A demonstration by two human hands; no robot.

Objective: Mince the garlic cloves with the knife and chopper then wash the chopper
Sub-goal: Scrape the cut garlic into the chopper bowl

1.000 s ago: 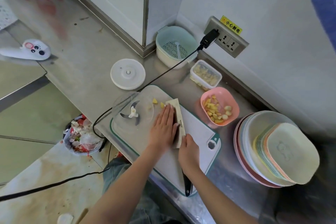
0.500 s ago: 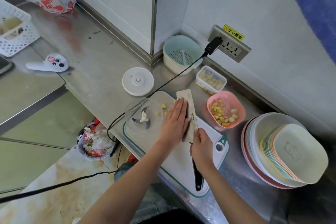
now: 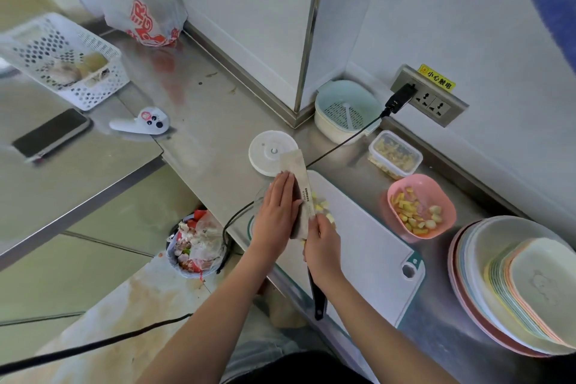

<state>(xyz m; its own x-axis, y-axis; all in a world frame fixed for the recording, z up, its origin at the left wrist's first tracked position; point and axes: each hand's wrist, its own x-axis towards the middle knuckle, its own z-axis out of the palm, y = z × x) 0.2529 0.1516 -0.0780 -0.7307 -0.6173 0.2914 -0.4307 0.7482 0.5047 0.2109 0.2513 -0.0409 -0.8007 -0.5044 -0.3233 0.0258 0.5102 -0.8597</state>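
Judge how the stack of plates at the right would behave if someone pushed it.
The stack of plates looks like thin plastic, so probably light and not fragile. The upper plates sit askew, so a push would likely slide them off the steel counter.

I've lifted the knife (image 3: 300,184) off the cutting board (image 3: 367,237); the blade now tilts up over the chopper bowl (image 3: 260,196), tip reaching the white lid (image 3: 268,153). My left hand (image 3: 277,212) went with it, flat on the blade's side, covering the bowl. Garlic pieces (image 3: 322,207) now show right of the blade.
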